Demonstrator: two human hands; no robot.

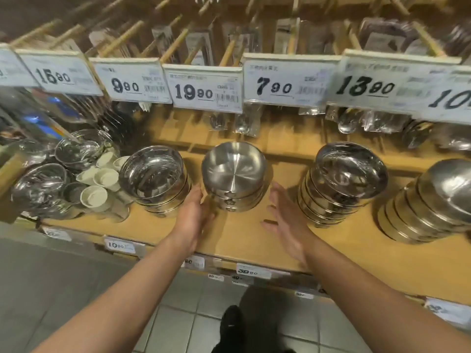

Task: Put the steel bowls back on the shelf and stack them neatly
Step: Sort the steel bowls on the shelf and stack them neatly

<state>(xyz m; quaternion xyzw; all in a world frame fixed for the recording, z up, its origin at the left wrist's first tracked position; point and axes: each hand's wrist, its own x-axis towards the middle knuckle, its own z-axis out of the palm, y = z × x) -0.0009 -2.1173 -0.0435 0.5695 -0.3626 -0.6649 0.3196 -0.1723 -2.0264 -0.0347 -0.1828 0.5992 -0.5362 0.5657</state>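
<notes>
Pretty blurry up top, so the packets hanging behind the price tags (207, 89) are hard to make out, and the far right stack of bowls (430, 207) is cut off by the frame edge. The stack of steel bowls (233, 175) sits upright mid-shelf on the wooden shelf (244, 233), between two other stacks. The person's left hand (191, 215) is just beside its left side, fingers straight, maybe brushing it, can't tell. The right hand (285, 220) hovers near the right side, fingers spread and relaxed, holding nothing.
</notes>
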